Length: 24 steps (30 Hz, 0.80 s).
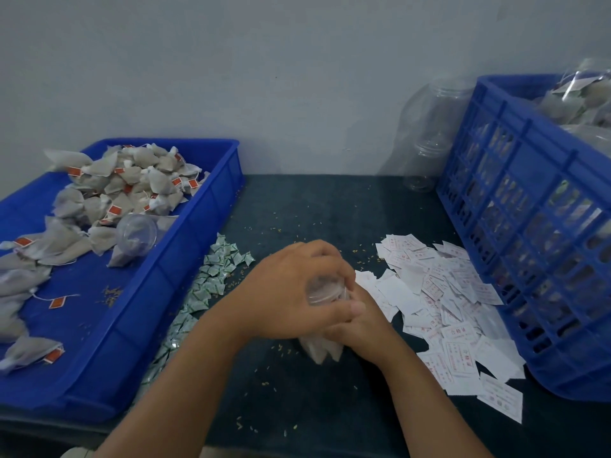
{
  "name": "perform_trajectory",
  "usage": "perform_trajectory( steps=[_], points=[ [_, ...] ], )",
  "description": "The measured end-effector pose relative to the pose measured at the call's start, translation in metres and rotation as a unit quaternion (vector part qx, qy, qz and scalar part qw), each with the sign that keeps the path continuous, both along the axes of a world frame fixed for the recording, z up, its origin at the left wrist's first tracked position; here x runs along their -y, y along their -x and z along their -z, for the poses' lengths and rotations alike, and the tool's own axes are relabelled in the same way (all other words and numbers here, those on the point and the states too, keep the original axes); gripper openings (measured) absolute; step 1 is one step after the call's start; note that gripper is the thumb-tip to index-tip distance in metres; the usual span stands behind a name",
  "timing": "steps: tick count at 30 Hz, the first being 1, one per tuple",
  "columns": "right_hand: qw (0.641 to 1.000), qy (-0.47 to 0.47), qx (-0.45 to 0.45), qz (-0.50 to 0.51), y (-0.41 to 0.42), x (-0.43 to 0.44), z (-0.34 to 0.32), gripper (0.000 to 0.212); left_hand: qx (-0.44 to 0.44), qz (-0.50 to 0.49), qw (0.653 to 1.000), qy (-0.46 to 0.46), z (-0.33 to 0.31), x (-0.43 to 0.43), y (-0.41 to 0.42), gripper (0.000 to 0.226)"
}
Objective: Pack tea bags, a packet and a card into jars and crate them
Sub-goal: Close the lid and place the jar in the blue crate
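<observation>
One clear plastic jar of tea bags (pixel 322 290) was held at the dark worktop (pixel 330 209): left hand (pixel 294 292) curled over its top, right hand (pixel 360 328) gripping its body. Capping, probably; blue slatted crate (pixel 515 206) next.

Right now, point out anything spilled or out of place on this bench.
Small loose grains are scattered over the dark table top, with more in the blue tray. A clear cup lies tipped among the tea bags there.
</observation>
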State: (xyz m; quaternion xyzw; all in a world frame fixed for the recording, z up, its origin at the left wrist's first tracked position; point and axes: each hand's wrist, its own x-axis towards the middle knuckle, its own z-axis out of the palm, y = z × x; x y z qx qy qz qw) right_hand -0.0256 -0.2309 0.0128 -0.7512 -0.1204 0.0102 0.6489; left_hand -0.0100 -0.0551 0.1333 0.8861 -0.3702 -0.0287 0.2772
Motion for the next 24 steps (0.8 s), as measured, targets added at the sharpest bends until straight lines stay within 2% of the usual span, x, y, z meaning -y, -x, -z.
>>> perform_trajectory(
  steps=[5,7,9,11,13,15,17,18,20,21,22,24],
  points=[
    [0.998,-0.041,0.015,-0.045,0.001,0.000,-0.005,0.051,-0.074,0.052,0.992,0.090,-0.003,-0.010,-0.003,0.015],
    [0.999,-0.029,0.016,-0.013,0.004,-0.006,-0.003,0.057,-0.023,0.011,0.999,0.027,-0.005,-0.010,0.001,0.033],
    [0.999,-0.004,0.027,0.019,0.006,-0.013,-0.002,0.062,-0.005,-0.085,0.994,-0.062,-0.005,-0.005,0.011,0.059],
    [0.994,0.067,0.072,0.044,0.006,-0.018,-0.003,0.065,-0.008,-0.176,0.976,-0.127,-0.001,0.009,0.023,0.061],
    [0.993,0.081,0.082,0.029,0.005,-0.017,-0.004,0.062,0.060,-0.192,0.971,-0.132,0.002,0.021,0.028,0.056],
    [0.998,0.048,0.045,0.007,0.005,-0.012,-0.006,0.051,0.098,-0.136,0.985,-0.043,0.002,0.019,0.024,0.037],
    [0.999,-0.010,0.024,-0.035,0.007,-0.006,-0.007,0.053,0.070,-0.040,0.996,0.029,0.000,0.007,0.015,0.019],
    [0.998,-0.034,0.022,-0.056,0.009,-0.004,-0.009,0.056,0.034,0.012,0.998,0.053,-0.002,0.000,0.011,0.017],
    [0.995,-0.053,0.020,-0.080,0.011,-0.005,-0.008,0.061,-0.021,0.081,0.993,0.083,-0.006,-0.010,0.007,0.027],
    [0.995,-0.062,0.009,-0.077,0.009,-0.006,-0.007,0.067,-0.023,0.081,0.994,0.076,-0.007,-0.011,0.006,0.035],
    [0.995,-0.071,-0.004,-0.065,0.008,-0.008,-0.006,0.073,-0.009,0.054,0.997,0.055,-0.008,-0.011,0.006,0.045],
    [0.997,-0.076,0.004,-0.019,0.006,-0.010,-0.004,0.066,0.002,-0.052,0.999,0.013,-0.006,-0.012,0.008,0.061]
  ],
)
